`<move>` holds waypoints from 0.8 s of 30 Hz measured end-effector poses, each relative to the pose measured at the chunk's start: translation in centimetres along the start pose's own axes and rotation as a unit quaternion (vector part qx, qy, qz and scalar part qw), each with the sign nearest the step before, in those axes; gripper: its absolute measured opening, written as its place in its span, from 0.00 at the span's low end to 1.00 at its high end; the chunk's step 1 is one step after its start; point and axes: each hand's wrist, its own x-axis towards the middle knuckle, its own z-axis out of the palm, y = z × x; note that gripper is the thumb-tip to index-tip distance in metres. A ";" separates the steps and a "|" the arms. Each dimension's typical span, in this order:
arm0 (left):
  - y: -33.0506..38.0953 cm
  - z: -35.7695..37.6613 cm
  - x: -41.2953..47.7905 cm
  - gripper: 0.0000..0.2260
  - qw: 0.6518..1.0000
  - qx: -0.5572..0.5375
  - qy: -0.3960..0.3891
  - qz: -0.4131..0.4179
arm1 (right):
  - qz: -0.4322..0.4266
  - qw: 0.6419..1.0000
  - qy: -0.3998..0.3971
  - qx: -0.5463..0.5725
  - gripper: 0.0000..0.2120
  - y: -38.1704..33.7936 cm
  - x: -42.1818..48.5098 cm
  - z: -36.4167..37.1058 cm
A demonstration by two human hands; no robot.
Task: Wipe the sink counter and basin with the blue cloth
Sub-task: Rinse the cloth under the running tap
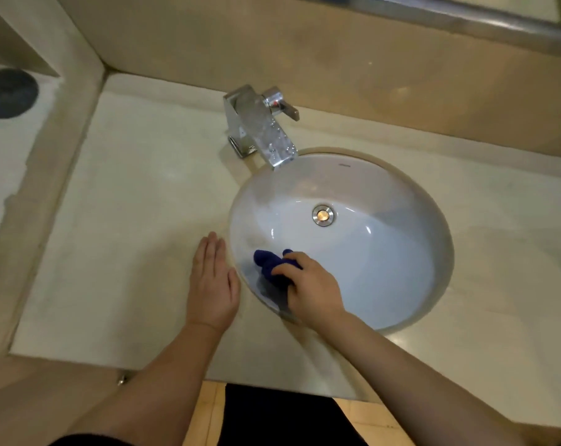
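Note:
A round white basin [385,252] is set into the pale stone counter [137,220]. My right hand [311,289] grips a bunched dark blue cloth [268,263] and holds it against the basin's near-left inner wall. Part of the cloth is hidden under my fingers. My left hand [212,283] lies flat on the counter, fingers straight and together, just left of the basin's rim. A metal drain plug [323,215] sits at the basin's bottom.
A wet chrome faucet [260,127] with a side lever [284,106] stands behind the basin, its spout over the rim. Beige walls close the counter at the back and left. A lower white surface with dark round shapes [7,93] lies at far left.

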 end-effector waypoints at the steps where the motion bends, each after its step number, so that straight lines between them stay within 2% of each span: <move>1: 0.0 -0.1 0.1 0.24 1.000 -0.006 -0.004 -0.003 | 0.010 1.000 0.016 0.007 0.19 -0.1 1.0 -0.6; 5: 0.0 -0.5 -0.2 0.25 0.999 -0.031 -0.023 -0.016 | 0.023 0.998 0.051 0.016 0.24 -1.4 2.9 -3.6; 9: 2.3 -3.3 2.3 0.26 0.992 -0.099 -0.020 -0.081 | 0.072 0.996 0.043 0.021 0.24 -3.2 3.5 -6.3; 11: 4.2 -5.1 4.7 0.33 0.979 -0.177 -0.081 -0.061 | 0.068 0.997 0.036 0.026 0.23 -4.2 3.7 -7.0; 13: 6.1 -6.3 7.1 0.36 0.963 -0.217 -0.159 0.011 | 0.064 0.996 0.030 0.061 0.24 -5.1 3.8 -7.3; 15: 7.0 -7.1 9.1 0.26 0.953 -0.212 -0.214 0.042 | 0.071 0.989 0.019 0.125 0.26 -5.6 3.9 -8.1; 17: 7.2 -7.8 10.2 0.14 0.947 -0.213 -0.240 0.017 | 0.054 0.980 -0.007 0.189 0.28 -5.2 4.1 -9.3; 19: 6.7 -7.8 10.7 0.06 0.943 -0.228 -0.240 -0.029 | 0.034 0.983 -0.017 0.177 0.27 -4.3 4.9 -10.6; 22: 6.4 -7.7 11.1 0.02 0.942 -0.227 -0.236 -0.077 | 0.093 0.984 0.073 0.134 0.15 -3.3 8.7 -13.0; 24: 6.4 -7.4 11.4 0.05 0.931 -0.248 -0.244 -0.112 | 0.144 0.971 0.134 0.137 0.13 -3.4 12.2 -14.4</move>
